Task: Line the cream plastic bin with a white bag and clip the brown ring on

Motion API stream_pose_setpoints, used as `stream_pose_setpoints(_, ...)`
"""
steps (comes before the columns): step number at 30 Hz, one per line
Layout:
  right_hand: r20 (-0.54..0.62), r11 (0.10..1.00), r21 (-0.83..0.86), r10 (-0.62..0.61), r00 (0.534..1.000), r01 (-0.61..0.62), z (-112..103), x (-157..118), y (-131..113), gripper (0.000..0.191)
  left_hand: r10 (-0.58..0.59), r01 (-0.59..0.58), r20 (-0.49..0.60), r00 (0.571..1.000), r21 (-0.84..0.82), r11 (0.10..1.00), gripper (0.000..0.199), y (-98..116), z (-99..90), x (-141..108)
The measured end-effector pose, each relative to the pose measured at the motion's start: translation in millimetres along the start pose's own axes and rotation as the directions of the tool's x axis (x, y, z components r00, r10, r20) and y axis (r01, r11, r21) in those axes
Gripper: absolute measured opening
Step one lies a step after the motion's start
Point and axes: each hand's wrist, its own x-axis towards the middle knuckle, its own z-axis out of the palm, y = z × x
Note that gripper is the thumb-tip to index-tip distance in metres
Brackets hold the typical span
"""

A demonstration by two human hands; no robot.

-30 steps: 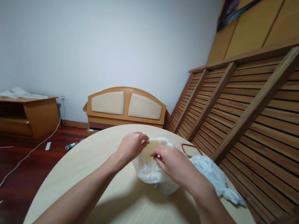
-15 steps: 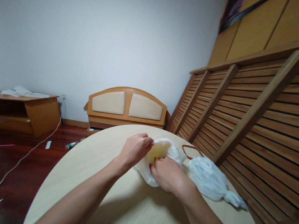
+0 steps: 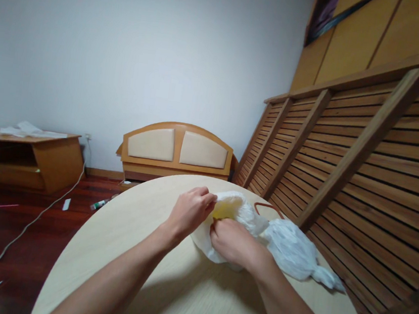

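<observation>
A white plastic bag stands with its mouth open on the round pale table, with something yellow showing inside it. My left hand pinches the bag's rim on the left side. At the mouth of the bag is my right hand, its fingers curled down into the opening beside the yellow thing. Those fingertips are hidden, and what they hold cannot be made out. To the right lies a second white plastic bag, filled and knotted at its near end.
A brown rounded frame lies behind the bags. Slatted wooden boards lean along the table's right side. Beyond the far edge stands a headboard. A low cabinet and a white cable are on the left.
My right hand has shifted slightly left and its fingers have curled further into the bag. The bag's right side bulges further right, nearer the knotted bag. My left hand keeps its pinch.
</observation>
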Motion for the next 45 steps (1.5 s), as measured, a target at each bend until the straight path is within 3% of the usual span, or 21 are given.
stream_pose_setpoints(5,-0.101,0.990,0.133,0.061,0.993,-0.047,-3,2,-3,0.037,0.020,-0.020,-0.011,1.000,0.005,1.000,0.020,0,-2.9,1)
stream_pose_setpoints(11,0.031,0.991,0.137,-0.004,1.000,-0.001,-5,-6,8,0.034,-0.019,0.018,-0.044,0.999,-0.022,1.000,0.018,-6,-9.2,3)
stream_pose_setpoints(17,-0.178,0.947,0.296,0.180,0.967,-0.122,-20,-8,3,0.045,-0.056,0.048,-0.086,0.995,-0.094,0.994,0.014,-12,-5.5,5)
stream_pose_setpoints(20,-0.148,0.929,0.370,0.077,0.986,-0.017,-15,-7,-6,0.046,-0.086,0.070,-0.104,0.991,-0.154,0.986,0.012,-12,-4.4,6)
stream_pose_setpoints(24,-0.050,0.963,0.263,-0.054,0.997,0.065,0,-7,-15,0.041,-0.139,0.115,-0.102,0.985,-0.210,0.971,0.011,-14,-5.2,7)
stream_pose_setpoints(29,-0.112,0.999,0.000,-0.040,0.993,0.040,5,-3,-18,0.059,-0.190,0.162,-0.131,0.973,-0.200,0.966,0.009,-20,-3.0,8)
stream_pose_setpoints(32,-0.116,0.998,-0.068,-0.013,0.993,0.005,0,-4,-20,0.050,-0.200,0.171,-0.142,0.970,-0.194,0.966,0.008,-22,-2.4,9)
stream_pose_setpoints(36,-0.007,0.998,-0.049,-0.027,1.000,0.026,-9,-11,-21,0.029,-0.192,0.174,-0.115,0.975,-0.152,0.973,0.011,-19,-5.1,9)
stream_pose_setpoints(42,-0.105,0.993,0.051,-0.098,0.990,0.104,-18,-11,-3,0.043,-0.138,0.129,-0.087,0.987,-0.097,0.987,0.014,-13,-4.3,6)
stream_pose_setpoints(45,-0.099,0.994,0.020,-0.102,0.990,0.104,-11,-2,7,0.034,-0.091,0.085,-0.069,0.993,-0.086,0.993,0.015,-11,-0.9,5)
